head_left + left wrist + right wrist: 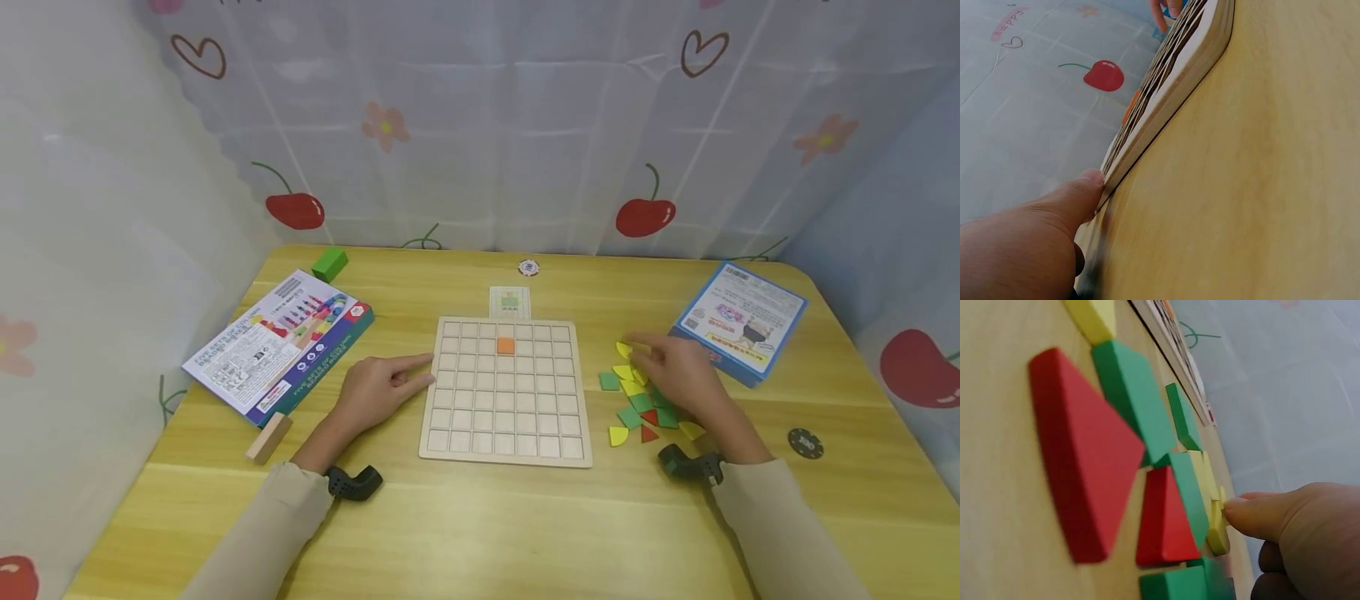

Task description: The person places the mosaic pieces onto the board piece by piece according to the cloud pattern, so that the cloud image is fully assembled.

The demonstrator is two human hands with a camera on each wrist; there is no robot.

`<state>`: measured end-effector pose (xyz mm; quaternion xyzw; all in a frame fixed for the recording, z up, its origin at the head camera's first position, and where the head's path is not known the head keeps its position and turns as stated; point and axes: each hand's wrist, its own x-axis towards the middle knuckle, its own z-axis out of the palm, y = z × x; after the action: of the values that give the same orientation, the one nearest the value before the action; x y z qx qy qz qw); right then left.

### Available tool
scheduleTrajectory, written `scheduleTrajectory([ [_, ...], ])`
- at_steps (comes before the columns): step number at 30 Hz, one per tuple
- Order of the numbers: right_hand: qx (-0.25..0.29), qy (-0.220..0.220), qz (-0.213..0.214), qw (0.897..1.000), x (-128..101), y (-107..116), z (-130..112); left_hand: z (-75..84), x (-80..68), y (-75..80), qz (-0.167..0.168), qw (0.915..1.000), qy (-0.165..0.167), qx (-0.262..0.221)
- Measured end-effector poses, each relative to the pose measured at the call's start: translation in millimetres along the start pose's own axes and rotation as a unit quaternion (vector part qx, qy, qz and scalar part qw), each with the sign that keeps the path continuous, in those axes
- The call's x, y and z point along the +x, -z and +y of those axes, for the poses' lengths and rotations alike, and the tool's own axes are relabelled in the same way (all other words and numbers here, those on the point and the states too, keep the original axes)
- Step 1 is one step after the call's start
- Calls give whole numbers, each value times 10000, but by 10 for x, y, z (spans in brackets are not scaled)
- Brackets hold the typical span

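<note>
The table (480, 533) is pale yellow wood with a streaky grain. On it lies a light, unpainted wooden board (505, 388) marked in a square grid, with a single orange tile (506, 345) in one cell. To the right sits a heap of flat pieces (637, 400) in yellow, green and red. A blue box (742, 321) bears a white printed panel; another box (281, 342) is white with teal and purple edges and a multicoloured print. A green block (329, 263) lies at the far edge. The dark disc (805, 442) looks black, perhaps dark green. The curtain (480, 117) is whitish, patterned with red cherries, hearts and pinkish flowers. Both sleeves (780, 533) are beige.
</note>
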<state>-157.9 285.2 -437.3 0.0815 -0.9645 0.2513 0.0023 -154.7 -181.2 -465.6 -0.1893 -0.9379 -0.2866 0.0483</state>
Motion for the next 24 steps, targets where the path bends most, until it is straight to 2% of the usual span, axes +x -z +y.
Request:
scheduleTrajectory([
  [4, -91, -42, -188, 9998, 16, 13, -6, 2, -4, 2, 21, 10000, -12, 15],
  [17, -224, 393, -196, 9988, 1, -9, -33, 8, -3, 2, 10, 10000, 19, -30],
  [24, -321, 9, -198, 9993, 5, 22, 10, 1, -9, 2, -39, 10000, 51, 9],
])
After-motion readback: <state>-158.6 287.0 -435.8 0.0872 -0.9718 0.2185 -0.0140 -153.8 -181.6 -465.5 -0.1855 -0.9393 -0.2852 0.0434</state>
